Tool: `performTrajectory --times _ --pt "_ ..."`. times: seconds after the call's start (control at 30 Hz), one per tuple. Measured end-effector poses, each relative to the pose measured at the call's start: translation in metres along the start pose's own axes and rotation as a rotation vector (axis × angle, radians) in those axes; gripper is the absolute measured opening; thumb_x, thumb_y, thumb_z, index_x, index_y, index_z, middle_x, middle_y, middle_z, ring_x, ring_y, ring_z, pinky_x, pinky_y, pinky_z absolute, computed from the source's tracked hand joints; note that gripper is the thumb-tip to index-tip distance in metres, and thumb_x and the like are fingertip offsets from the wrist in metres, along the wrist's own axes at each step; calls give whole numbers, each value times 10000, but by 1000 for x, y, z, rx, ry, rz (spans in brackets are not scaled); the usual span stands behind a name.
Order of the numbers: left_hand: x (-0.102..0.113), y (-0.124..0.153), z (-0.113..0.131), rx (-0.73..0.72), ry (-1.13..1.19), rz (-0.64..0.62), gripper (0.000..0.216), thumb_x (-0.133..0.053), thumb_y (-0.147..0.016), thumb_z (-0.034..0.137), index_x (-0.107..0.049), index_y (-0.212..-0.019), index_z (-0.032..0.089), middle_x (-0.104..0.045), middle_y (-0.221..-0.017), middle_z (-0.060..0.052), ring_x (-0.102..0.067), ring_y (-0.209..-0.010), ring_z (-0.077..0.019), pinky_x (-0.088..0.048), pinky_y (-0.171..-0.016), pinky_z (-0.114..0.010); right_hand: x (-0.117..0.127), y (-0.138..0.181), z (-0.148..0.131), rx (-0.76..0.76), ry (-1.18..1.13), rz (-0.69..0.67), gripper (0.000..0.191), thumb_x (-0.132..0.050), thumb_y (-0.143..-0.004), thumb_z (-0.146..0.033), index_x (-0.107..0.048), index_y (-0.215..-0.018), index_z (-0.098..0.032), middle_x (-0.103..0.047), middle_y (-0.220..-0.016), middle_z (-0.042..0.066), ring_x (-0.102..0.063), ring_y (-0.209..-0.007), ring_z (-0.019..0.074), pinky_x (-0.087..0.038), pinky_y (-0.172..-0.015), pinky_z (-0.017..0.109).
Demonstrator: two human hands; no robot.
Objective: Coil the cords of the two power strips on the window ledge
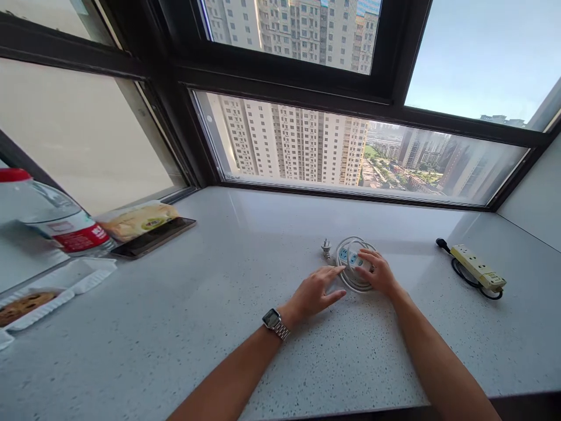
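Note:
A small white power strip (353, 257) with blue sockets lies on the speckled white windowsill (245, 292), its white cable coiled around it and its plug (325, 248) sticking out to the left. My right hand (377, 272) rests on top of the strip with fingers curled over it. My left hand (316, 291), with a metal watch on the wrist, lies just left of the coil, fingers stretched toward the cable and touching its edge.
A yellowish power strip (478, 267) with a black cord lies at the right. At the left stand a water bottle (52, 219) with a red cap, a snack packet (138, 219) on a dark tablet, and a white tray (39, 295) with a cookie. Window panes rise behind.

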State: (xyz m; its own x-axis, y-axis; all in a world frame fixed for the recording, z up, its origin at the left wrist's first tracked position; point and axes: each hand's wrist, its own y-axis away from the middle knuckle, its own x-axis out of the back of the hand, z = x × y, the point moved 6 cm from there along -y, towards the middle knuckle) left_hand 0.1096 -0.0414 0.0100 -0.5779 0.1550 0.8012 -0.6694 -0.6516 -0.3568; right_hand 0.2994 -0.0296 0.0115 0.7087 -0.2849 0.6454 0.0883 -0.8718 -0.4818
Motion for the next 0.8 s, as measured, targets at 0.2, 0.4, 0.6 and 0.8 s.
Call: performTrajectory --times 0.2,0.4,0.6,0.8 --pt "5 -3 -1 4 -2 103 389 -482 -876 273 -541 -1255 210 -650 -1162 -76 -599 -1064 -203 -487 -910 -349 -2 23 -67 192 57 108 235 -512 -878 -371 -679 -952 -222 -681 -943 86 -597 -936 219 -484 -829 370" --pt "34 4 -18 168 -87 463 274 -404 -858 177 -662 -950 200 -701 -825 -34 -643 -804 -176 -507 -736 -303 -56 35 -96 351 399 -214 325 -529 -828 -170 -628 -1134 -219 -559 -1300 99 -432 -1252 274 -323 -1050 483" --pt "33 3 -24 208 -118 454 240 -445 -837 189 -681 -879 197 -712 -815 -34 -652 -789 -180 -511 -728 -299 -48 14 -64 258 558 -123 422 -606 -800 -203 -578 -1220 -229 -417 -1437 112 -281 -1357 341 -163 -1094 593" --pt "26 2 -29 230 -122 446 239 -459 -811 171 -691 -861 191 -718 -809 -36 -651 -747 -169 -509 -661 -275 -37 2 -32 312 641 -277 332 -458 -900 -241 -603 -1198 -253 -508 -1363 89 -470 -1218 268 -427 -956 431"
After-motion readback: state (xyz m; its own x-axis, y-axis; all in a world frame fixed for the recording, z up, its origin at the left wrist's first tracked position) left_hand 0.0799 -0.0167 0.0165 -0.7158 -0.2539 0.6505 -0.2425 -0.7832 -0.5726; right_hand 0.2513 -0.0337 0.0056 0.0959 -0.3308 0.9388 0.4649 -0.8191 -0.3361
